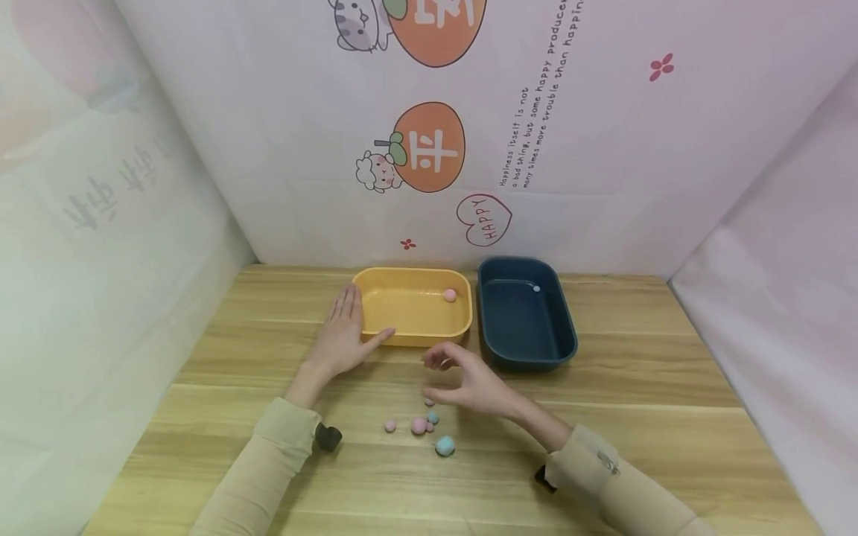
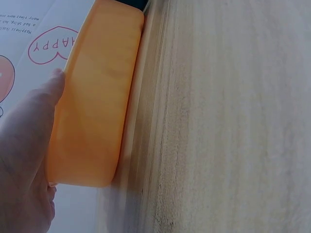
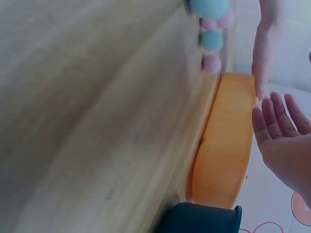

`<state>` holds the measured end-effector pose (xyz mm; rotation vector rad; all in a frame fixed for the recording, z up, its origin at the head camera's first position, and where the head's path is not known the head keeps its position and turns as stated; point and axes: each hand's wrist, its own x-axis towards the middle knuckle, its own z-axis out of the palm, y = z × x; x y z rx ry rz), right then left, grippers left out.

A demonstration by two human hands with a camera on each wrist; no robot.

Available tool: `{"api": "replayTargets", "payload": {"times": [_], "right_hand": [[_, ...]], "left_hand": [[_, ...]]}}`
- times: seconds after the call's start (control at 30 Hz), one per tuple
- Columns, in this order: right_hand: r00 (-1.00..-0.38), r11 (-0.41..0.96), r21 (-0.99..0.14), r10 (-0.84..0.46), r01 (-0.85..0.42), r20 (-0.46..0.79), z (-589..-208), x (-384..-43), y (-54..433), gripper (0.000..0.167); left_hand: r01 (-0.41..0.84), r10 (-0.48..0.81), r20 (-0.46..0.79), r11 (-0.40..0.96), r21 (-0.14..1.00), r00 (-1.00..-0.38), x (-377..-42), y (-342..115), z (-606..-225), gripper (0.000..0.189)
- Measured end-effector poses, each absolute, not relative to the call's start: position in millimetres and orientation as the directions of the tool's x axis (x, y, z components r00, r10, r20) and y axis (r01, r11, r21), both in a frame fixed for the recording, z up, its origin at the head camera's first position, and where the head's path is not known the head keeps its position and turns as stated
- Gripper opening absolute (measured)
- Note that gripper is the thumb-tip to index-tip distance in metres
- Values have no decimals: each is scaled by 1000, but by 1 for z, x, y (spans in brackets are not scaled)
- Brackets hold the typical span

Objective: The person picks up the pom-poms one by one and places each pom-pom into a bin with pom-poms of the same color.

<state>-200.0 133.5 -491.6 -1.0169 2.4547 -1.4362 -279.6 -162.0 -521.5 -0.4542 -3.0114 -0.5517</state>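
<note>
My left hand (image 1: pixel 342 339) rests against the left end of the yellow bin (image 1: pixel 402 316), fingers straight along its side and thumb at the front rim. In the left wrist view, that thumb lies along the rim of the bin's orange-looking wall (image 2: pixel 99 97). A pink ball (image 1: pixel 450 295) lies inside. My right hand (image 1: pixel 472 383) hovers before the bin, fingers loosely curved and spread from the thumb, nothing seen between them. Below it on the table are a light blue ball (image 1: pixel 445 446), a pink ball (image 1: pixel 418 426), a smaller blue ball (image 1: pixel 432 418) and several small pink ones.
A dark blue bin (image 1: pixel 526 327) stands right of the yellow one, with a small pale ball (image 1: pixel 536 289) inside. Both bins sit near the back of the wooden table (image 1: pixel 643 417), against a printed white backdrop (image 1: pixel 590 223). White sheets hang on both sides.
</note>
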Motion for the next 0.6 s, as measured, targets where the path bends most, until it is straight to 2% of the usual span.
{"api": "replayTargets", "payload": {"times": [0.3, 0.47, 0.6], "right_hand": [[-714, 322, -836, -691, -445, 113, -508, -183, 138, 63], [-713, 340, -850, -699, -403, 58, -517, -174, 136, 65], [-702, 371, -816, -710, -443, 58, -524, -171, 133, 64]], "left_hand": [[295, 282, 89, 892, 343, -955, -278, -163, -521, 120], [304, 284, 108, 886, 349, -953, -277, -162, -519, 119], [301, 284, 101, 887, 350, -954, -277, -161, -518, 118]]}}
